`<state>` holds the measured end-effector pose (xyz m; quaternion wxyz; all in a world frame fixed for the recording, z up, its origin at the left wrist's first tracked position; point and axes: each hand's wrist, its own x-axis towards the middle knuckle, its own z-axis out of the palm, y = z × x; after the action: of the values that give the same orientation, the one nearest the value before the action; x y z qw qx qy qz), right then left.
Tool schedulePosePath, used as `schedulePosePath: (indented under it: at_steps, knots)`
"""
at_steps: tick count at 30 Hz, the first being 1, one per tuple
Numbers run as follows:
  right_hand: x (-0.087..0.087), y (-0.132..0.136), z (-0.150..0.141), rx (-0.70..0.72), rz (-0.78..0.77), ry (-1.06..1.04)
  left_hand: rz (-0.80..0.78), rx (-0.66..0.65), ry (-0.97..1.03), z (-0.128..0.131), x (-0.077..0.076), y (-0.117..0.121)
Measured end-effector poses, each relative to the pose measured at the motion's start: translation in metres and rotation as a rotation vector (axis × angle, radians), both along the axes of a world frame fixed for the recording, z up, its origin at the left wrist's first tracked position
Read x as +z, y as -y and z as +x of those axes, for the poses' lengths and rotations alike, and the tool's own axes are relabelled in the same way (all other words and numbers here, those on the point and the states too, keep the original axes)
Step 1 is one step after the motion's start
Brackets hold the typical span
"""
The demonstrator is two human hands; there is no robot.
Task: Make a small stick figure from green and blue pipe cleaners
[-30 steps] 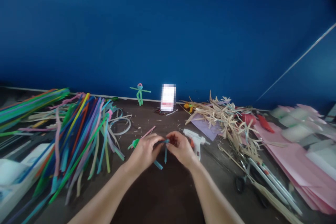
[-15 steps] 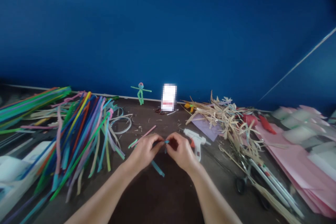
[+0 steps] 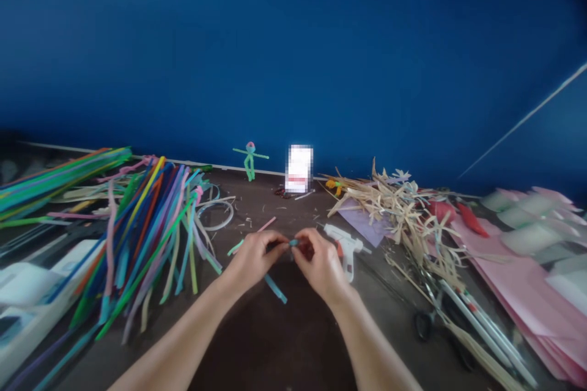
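Note:
Between the fingertips of my left hand [image 3: 257, 255] and my right hand [image 3: 320, 258] is a blue pipe cleaner [image 3: 293, 243], pinched from both sides above the dark table. Only a small coiled bit of it shows. A blue strip [image 3: 276, 290] slants out below my left hand; whether it joins the held piece I cannot tell. Pink and green pipe cleaner pieces [image 3: 266, 224] lie just behind my left hand. Close to my right hand lies a white glue gun [image 3: 345, 244]. A small green pipe cleaner figure [image 3: 250, 162] stands at the back by the blue wall.
A heap of coloured pipe cleaners [image 3: 151, 226] spreads over the left side. On the right are dried straw strips [image 3: 389, 201], a purple sheet [image 3: 362, 220], scissors [image 3: 424, 321] and pink sheets [image 3: 513, 293]. A blurred-out bright panel [image 3: 299, 168] stands by the wall.
The view has shifted slightly, so the table things sit a little further right. My hands stay together, still pinching the blue pipe cleaner, with slight finger movement.

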<state>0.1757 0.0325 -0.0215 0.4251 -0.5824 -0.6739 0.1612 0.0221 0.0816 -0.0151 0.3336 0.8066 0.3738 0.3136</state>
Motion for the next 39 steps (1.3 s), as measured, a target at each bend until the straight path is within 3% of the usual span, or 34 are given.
schedulePosePath:
  at_steps: [3,7,10,19,28,39]
  knots:
    - [-0.0057,-0.0046,0.0017,-0.046,-0.176,-0.263,0.124,0.034,0.039,0.0012,-0.0023,-0.0001]
    - [-0.005,-0.0083,0.0056,0.088,-0.494,-0.614,0.271,0.059,0.028,0.0013,-0.0061,0.0012]
    - [-0.0023,-0.0085,0.0059,0.137,-0.583,-0.779,0.297,0.08,0.008,0.001,-0.0085,0.0021]
    - [-0.0066,-0.0077,0.0077,0.189,-0.576,-0.839,0.309,-0.041,-0.039,0.0021,-0.0042,0.0047]
    - [-0.0069,-0.0085,0.0061,0.175,-0.637,-0.974,0.284,-0.055,-0.026,0.0035,-0.0044,0.0055]
    - [-0.0079,-0.0101,0.0024,0.121,-0.486,-0.788,0.144,-0.024,-0.029,0.0026,-0.006,0.0033]
